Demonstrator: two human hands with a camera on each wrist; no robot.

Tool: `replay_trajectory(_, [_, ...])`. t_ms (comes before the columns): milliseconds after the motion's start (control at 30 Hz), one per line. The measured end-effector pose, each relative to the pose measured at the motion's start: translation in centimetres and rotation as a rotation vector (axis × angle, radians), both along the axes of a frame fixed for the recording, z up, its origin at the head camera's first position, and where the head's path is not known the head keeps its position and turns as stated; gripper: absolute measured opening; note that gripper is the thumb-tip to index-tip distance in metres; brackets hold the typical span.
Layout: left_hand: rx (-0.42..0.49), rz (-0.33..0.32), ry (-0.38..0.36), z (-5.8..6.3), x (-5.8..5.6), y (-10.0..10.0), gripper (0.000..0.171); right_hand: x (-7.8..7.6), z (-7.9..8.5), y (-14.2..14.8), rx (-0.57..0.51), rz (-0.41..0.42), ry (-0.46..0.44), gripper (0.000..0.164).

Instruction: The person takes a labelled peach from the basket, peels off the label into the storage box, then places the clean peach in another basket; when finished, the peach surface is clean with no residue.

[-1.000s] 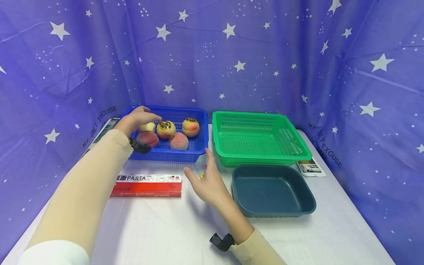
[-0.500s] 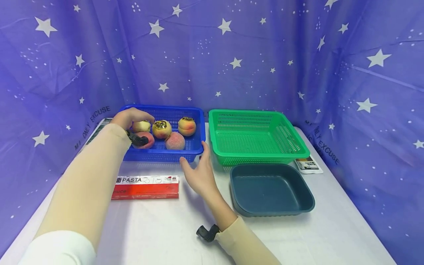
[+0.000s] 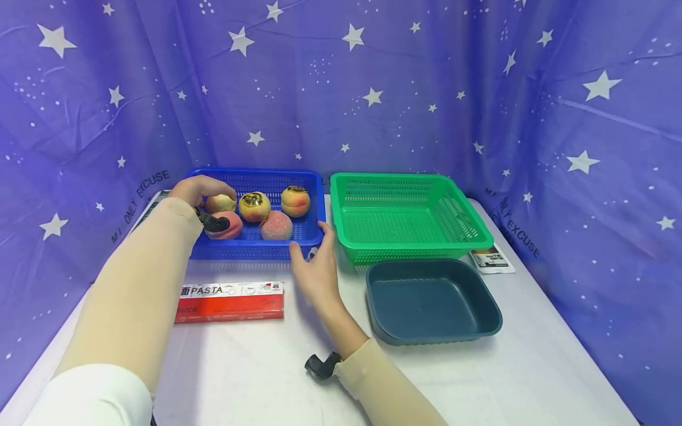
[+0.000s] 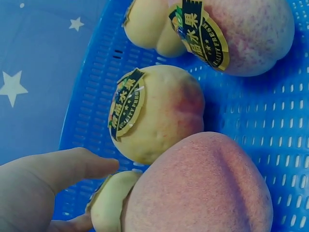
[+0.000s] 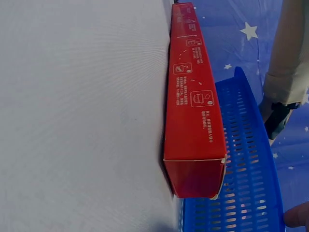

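Note:
In the head view my left hand (image 3: 199,188) reaches over the left end of a blue basket (image 3: 250,251). Its fingers lie beside a pale peach (image 4: 108,203) with a label band; whether they touch it is unclear. Several more peaches lie in the basket: a pink peach (image 4: 203,188) in front, a labelled yellow peach (image 3: 254,206), another pink peach (image 3: 276,225) and a labelled peach (image 3: 295,201) toward the right. My right hand (image 3: 318,272) is at the basket's front right corner, thumb and forefinger spread, a fingertip (image 5: 297,215) next to the rim.
A red and white pasta box (image 3: 231,302) lies in front of the blue basket. Right of it stand a green basket (image 3: 415,245) and, nearer, a dark blue-grey tub (image 3: 434,340). A small packet (image 3: 492,260) lies partly under the green basket. A star-patterned curtain surrounds the table.
My left hand has drawn left across the blue basket, away from the labelled yellow peach. My right hand has moved up to the basket's front right corner. The head view has shifted slightly.

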State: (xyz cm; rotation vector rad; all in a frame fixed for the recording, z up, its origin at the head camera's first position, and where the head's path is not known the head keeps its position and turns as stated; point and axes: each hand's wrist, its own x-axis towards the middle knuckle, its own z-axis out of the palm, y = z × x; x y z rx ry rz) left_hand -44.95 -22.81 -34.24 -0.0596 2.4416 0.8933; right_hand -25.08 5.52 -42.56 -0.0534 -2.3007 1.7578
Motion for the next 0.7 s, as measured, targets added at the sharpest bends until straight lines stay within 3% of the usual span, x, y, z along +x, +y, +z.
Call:
replay_trajectory(100, [0.005,-0.004,-0.018,-0.2,-0.2,0.1,0.050,-0.2,-0.1,0.0,-0.011,-0.005,0.003,0.077])
replay_trajectory(333, [-0.015,-0.008,-0.085,-0.5,-0.5,0.1,0.086,-0.6,-0.2,0.3,-0.063,0.010,0.023,0.076])
replay_trajectory(567, [-0.040,0.010,-0.099,-1.0,-1.1,0.0,0.094,-0.7,-0.3,0.5,-0.094,0.031,0.035,0.075])
replay_trajectory(700, [-0.067,0.025,-0.064,-0.8,-0.6,0.0,0.090,-0.6,-0.4,0.4,-0.104,0.035,0.033,0.073])
